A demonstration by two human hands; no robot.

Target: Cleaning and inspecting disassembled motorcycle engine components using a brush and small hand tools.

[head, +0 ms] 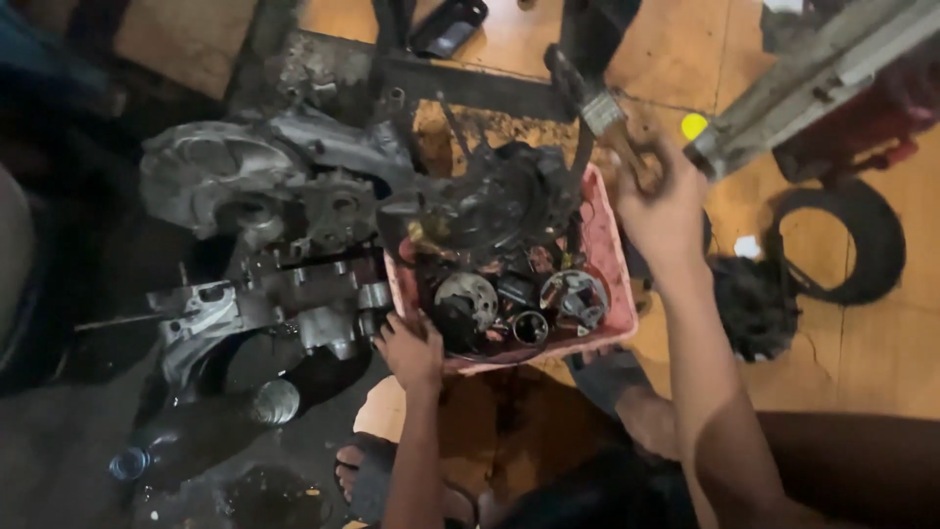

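Two big lumps of metal fill most of the floor: a grey engine crankcase point(264, 211) lying on the dark, oily left part, with its gears showing, and just beside its right edge a pink plastic tray point(609, 257) crammed with greasy engine parts. A black engine cover point(494, 201) is piled at the tray's far end, and round metal bits sit near its front edge. Well off to the right, on the orange tiles, a black rubber belt point(844, 245) lies curled, with a dark toothed fan wheel point(752, 306) between it and the tray.

Left hand point(411, 351) is on the tray's front left corner, fingers curled over the rim and touching it, a loose hold rather than a tight clamp. Right hand point(664, 211) is up above the tray's far right corner, fingers wrapped shut around the handle of a paint brush point(599, 110), bristles pointing away toward the far side. Can't tell how hard the grip is since the hand is a bit blurred. A sandalled foot point(367, 480) sits at the near edge.
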